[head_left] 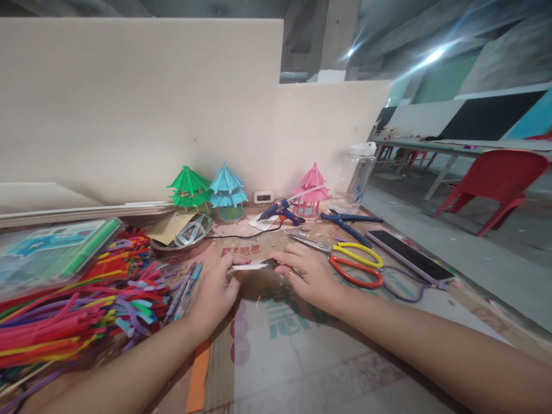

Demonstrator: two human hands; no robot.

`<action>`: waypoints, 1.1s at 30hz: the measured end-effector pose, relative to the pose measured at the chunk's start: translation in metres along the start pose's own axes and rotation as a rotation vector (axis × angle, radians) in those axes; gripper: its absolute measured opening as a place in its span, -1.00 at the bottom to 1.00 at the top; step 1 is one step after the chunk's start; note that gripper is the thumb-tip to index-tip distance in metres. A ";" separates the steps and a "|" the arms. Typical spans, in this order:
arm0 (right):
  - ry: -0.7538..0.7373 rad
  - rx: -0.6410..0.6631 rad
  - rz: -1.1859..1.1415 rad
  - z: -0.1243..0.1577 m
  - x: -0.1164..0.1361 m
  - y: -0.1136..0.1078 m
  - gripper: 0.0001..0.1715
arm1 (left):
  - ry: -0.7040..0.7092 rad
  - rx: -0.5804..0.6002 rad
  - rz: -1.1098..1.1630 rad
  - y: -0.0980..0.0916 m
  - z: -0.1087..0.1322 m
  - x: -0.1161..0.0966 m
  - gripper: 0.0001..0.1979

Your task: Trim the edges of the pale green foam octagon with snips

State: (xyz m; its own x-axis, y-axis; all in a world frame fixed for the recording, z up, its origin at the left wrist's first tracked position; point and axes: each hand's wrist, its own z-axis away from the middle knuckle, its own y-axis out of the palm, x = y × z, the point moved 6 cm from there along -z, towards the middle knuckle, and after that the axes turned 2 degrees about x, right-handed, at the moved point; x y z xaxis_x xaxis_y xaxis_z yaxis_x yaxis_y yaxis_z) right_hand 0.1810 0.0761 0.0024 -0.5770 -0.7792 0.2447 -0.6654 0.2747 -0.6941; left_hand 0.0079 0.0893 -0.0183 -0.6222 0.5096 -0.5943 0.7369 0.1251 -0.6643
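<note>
Over the middle of the table, my left hand [221,287] pinches one end of a thin white strip [250,266] between thumb and fingers. At the strip's other end, my right hand [307,275] is closed around a small dark pointed tool [271,264]. Its tip meets or nearly meets the strip, but fingers hide most of it, so its kind is unclear. Just beyond my right hand lie scissors [357,259] with one yellow and one orange handle loop. A few pens [187,290] lie to the left of my left hand.
Colourful pipe cleaners [77,310] and a plastic case [60,253] crowd the left. Behind stand green [187,187], blue [227,190] and pink [314,187] paper-roofed pavilions. A glue gun [282,211], blue pliers [351,224], a phone [407,257] and a bottle [359,172] are further back.
</note>
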 end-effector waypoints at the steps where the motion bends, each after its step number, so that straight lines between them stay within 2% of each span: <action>1: 0.001 0.001 0.002 0.000 0.000 0.000 -0.60 | 0.007 -0.004 0.000 0.000 0.000 -0.001 -0.80; 16: -0.022 -0.004 0.006 -0.001 0.001 0.000 -0.65 | -0.028 0.008 0.049 0.002 0.001 0.003 -0.81; 23: 0.020 -0.086 -0.042 0.000 -0.005 -0.004 -0.61 | -0.056 -0.003 0.025 0.000 0.000 0.002 -0.82; 33: -0.012 -0.031 0.017 -0.001 -0.001 0.000 -0.63 | -0.031 -0.004 0.010 0.001 0.001 0.005 -0.78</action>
State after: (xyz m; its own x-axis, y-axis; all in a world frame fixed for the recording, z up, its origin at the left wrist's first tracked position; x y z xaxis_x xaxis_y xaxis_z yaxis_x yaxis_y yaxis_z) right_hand 0.1811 0.0773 0.0029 -0.5828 -0.7808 0.2252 -0.6700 0.3049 -0.6769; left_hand 0.0048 0.0916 -0.0222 -0.6230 0.4838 -0.6147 0.7440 0.1239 -0.6566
